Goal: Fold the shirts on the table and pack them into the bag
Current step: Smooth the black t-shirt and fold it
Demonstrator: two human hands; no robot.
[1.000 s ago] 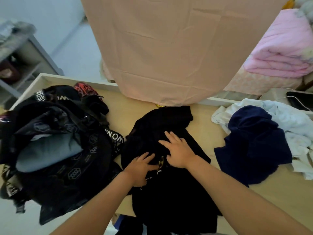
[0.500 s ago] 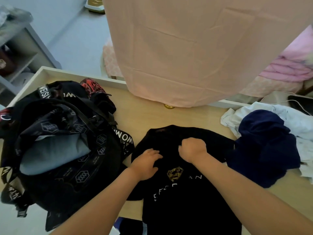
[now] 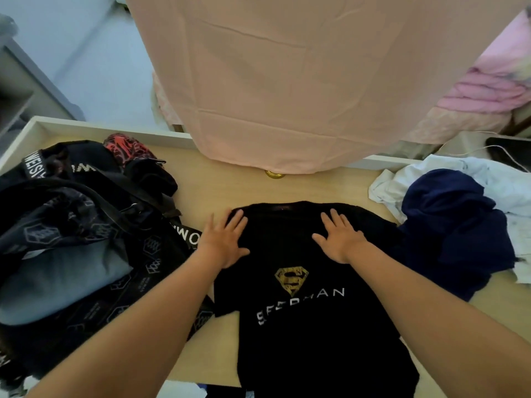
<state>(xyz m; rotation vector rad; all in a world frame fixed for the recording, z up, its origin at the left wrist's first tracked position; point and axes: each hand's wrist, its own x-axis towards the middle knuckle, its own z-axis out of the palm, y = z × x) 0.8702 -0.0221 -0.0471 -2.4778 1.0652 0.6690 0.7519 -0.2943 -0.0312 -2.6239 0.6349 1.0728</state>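
Just right of the bag [image 3: 71, 239], the black shirt [image 3: 301, 326] is lying flat on the worktop [image 3: 230, 191], bare wood beyond its collar, left hand [image 3: 222, 242] and right hand [image 3: 340, 239] pressing it, fingers [image 3: 240, 222] released, no longer clenched.

bag [image 3: 86, 239] blocks left, navy heap [image 3: 454, 225] right.

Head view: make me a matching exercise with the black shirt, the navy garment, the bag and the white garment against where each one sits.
1. black shirt
2. navy garment
3. bag
4. white garment

A. left part of the table
B. far right, partly under another garment
C. centre, flat under the left hand and right hand
D. right, heaped on paler cloth

Pairs: 1-C, 2-D, 3-A, 4-B.
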